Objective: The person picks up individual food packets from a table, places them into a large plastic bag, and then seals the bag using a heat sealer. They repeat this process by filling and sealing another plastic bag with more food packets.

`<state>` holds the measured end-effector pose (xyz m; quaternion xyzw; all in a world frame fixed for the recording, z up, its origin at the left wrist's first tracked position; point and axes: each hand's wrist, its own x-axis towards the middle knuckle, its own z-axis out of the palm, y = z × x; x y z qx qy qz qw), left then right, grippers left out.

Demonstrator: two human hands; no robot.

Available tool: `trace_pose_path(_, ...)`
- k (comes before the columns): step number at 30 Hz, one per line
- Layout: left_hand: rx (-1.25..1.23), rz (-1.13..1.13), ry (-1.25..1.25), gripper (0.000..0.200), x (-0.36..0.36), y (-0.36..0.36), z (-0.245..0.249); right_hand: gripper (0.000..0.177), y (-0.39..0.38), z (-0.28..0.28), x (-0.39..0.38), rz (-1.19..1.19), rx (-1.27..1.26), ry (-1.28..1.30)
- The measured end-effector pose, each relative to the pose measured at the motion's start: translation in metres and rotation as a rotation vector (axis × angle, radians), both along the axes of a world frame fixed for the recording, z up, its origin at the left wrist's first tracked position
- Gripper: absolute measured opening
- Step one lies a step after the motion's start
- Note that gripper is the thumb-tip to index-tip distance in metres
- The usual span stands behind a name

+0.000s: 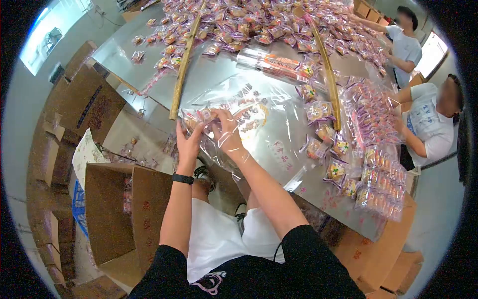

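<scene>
My left hand (189, 143) is closed around a few small wrapped snack packets (197, 117) at the table's near edge, thumb and fingers on either side of them. My right hand (227, 133) is beside it, fingers curled at the packets' right end. A clear printed plastic bag (249, 112) spreads around and beyond my hands, and its film also crosses my right wrist. Glare on the film hides exactly what my right fingertips grip. Left of the packets lies the near end of a wooden strip (180, 89).
Loose wrapped snacks (234, 25) are heaped across the metal table (124, 55). A second wooden strip (326, 74) and filled clear bags (381, 187) lie right. Two people (428, 117) work along the right side. An open cardboard box (109, 214) stands at lower left.
</scene>
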<state>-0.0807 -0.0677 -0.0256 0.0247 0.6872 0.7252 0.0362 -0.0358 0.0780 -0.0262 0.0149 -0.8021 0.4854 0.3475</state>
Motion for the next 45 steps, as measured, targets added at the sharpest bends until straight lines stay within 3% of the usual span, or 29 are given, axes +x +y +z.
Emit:
trace_pose_path(2, -0.006, -0.012, -0.021, 0.106, -0.001, -0.004, -0.007, 0.041, -0.003, -0.003, -0.002, -0.079, -0.015, -0.015)
trace_pose_path(3, -0.006, -0.024, -0.052, 0.107, 0.009, -0.004, 0.009, 0.034, 0.001, -0.001, -0.003, -0.149, 0.141, 0.067)
trace_pose_path(6, -0.025, -0.064, -0.078, 0.111, 0.020, -0.001, 0.028, 0.025, 0.008, 0.004, 0.005, -0.124, 0.143, 0.019)
trace_pose_path(7, -0.034, -0.080, -0.076, 0.113, 0.020, 0.001, 0.032, 0.031, 0.009, 0.003, 0.004, 0.006, -0.061, -0.064)
trace_pose_path(11, -0.064, -0.114, -0.057, 0.113, 0.010, 0.008, 0.025, 0.034, 0.015, -0.004, 0.009, 0.037, -0.403, -0.170)
trace_pose_path(15, -0.116, -0.081, -0.041, 0.112, 0.013, 0.007, 0.026, 0.033, 0.021, -0.011, 0.000, -0.128, 0.017, -0.037)
trace_pose_path(18, -0.036, -0.111, -0.010, 0.110, 0.012, 0.010, 0.029, 0.036, 0.020, 0.000, -0.005, -0.201, 0.250, -0.076)
trace_pose_path(20, 0.062, -0.142, -0.012, 0.106, 0.018, 0.011, 0.030, 0.035, 0.017, 0.007, -0.005, -0.189, 0.204, -0.043)
trace_pose_path(25, 0.036, -0.092, 0.114, 0.095, 0.019, 0.007, 0.005, 0.038, 0.019, 0.017, 0.005, -0.123, 0.171, -0.030)
trace_pose_path(27, 0.039, -0.116, 0.075, 0.094, 0.021, 0.006, 0.007, 0.038, 0.020, 0.012, 0.004, -0.150, 0.223, 0.008)
trace_pose_path(30, 0.027, -0.138, 0.009, 0.091, 0.021, 0.007, 0.019, 0.042, 0.021, 0.008, 0.004, -0.033, 0.085, 0.033)
trace_pose_path(33, 0.064, -0.092, -0.049, 0.086, 0.025, 0.008, 0.033, 0.051, 0.020, 0.003, 0.004, -0.063, -0.011, -0.030)
trace_pose_path(37, 0.084, 0.045, -0.073, 0.074, 0.022, 0.007, 0.020, 0.056, 0.023, 0.002, 0.007, -0.097, 0.133, 0.020)
trace_pose_path(41, 0.124, -0.031, -0.146, 0.064, 0.020, -0.004, 0.009, 0.050, 0.024, 0.012, 0.013, -0.248, 0.414, 0.078)
trace_pose_path(44, 0.100, -0.057, -0.129, 0.062, 0.025, -0.013, 0.004, 0.051, 0.020, 0.019, 0.028, -0.377, 0.564, -0.051)
trace_pose_path(45, 0.086, -0.037, -0.140, 0.058, 0.033, -0.013, 0.013, 0.048, 0.019, 0.025, 0.047, -0.340, 0.649, -0.232)
